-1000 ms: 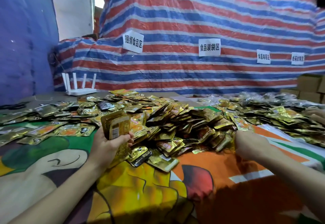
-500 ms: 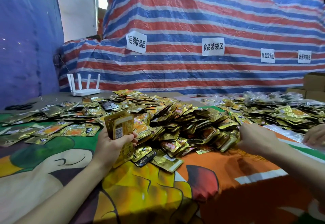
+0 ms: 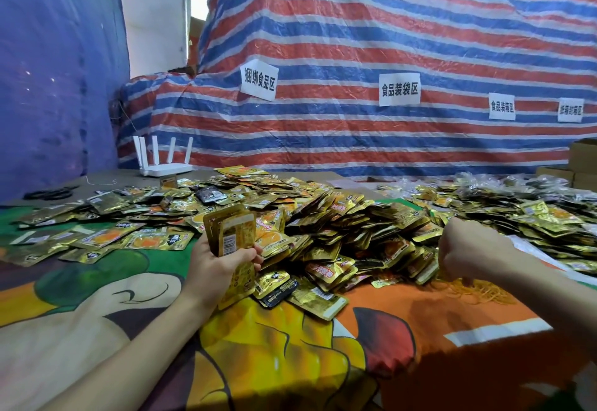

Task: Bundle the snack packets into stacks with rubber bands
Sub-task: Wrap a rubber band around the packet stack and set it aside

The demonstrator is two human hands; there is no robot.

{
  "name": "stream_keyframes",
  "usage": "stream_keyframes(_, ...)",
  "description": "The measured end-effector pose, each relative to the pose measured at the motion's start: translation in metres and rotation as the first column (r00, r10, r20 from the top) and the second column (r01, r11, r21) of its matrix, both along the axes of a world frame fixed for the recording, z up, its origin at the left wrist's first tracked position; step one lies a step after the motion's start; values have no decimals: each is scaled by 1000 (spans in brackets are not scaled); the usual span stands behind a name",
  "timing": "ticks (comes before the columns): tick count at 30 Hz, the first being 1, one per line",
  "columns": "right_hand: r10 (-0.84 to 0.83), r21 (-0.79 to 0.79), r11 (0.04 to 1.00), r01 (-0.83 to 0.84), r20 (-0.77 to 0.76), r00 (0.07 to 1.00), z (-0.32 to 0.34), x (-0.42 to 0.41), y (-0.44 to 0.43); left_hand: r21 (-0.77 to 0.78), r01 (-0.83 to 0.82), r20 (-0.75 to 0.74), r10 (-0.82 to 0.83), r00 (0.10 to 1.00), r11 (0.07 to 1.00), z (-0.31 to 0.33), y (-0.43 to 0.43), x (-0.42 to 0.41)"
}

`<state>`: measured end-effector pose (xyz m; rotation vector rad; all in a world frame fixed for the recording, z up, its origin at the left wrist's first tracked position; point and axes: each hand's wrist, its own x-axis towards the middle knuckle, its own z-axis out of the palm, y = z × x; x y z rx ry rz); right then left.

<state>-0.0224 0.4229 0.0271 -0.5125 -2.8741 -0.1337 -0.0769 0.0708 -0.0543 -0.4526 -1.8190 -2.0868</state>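
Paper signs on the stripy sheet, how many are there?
4 on the striped tarp: left sign, middle sign, smaller sign further right, rightmost sign. None seem hidden.

Right hand (image 3: 468, 249) hides its fingertips among rubber bands (image 3: 481, 291); left hand (image 3: 219, 265) partly covers the stack (image 3: 234, 226).

White router (image 3: 165, 170) far left, striped tarp (image 3: 355, 139) w/ 4 paper signs (image 3: 399, 89) behind, cardboard boxes (image 3: 583, 153) far right.

Packing workshop: zone signs (image 3: 399, 89), tarpaulin (image 3: 355, 39)
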Motion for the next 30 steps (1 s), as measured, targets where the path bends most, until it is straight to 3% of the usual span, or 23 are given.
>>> stream_keyframes(6,-51,14,999,51,-15,999,-7,-3,-2,5,12,4,-12,1000,1000,1,0,1)
stream_keyframes(12,-67,187,978,90,-125,990,-1,1,-4,39,27,26,-29,999,999,2,0,1)
stream_keyframes(15,50,116,993,-22,-252,967,11,1,-19,110,76,105,-87,991,991,4,-2,0)
stream_keyframes(17,199,-32,974,-225,-356,913,18,-2,-41,114,150,158,-167,973,982,10,-6,-2)
stream_keyframes(20,374,-262,796,-546,-497,783,18,-11,-94,73,238,179,-248,952,968,22,-18,-6)
stream_keyframes(22,428,-348,677,-649,-531,731,10,-21,-133,67,294,217,-302,928,953,30,-29,-10)
stream_keyframes(26,474,-476,473,-741,-572,670,-6,-56,-204,115,384,314,-401,861,916,31,-55,-17)
stream_keyframes(30,465,-511,384,-769,-613,639,-18,-84,-250,144,338,415,-367,832,930,17,-70,-19)
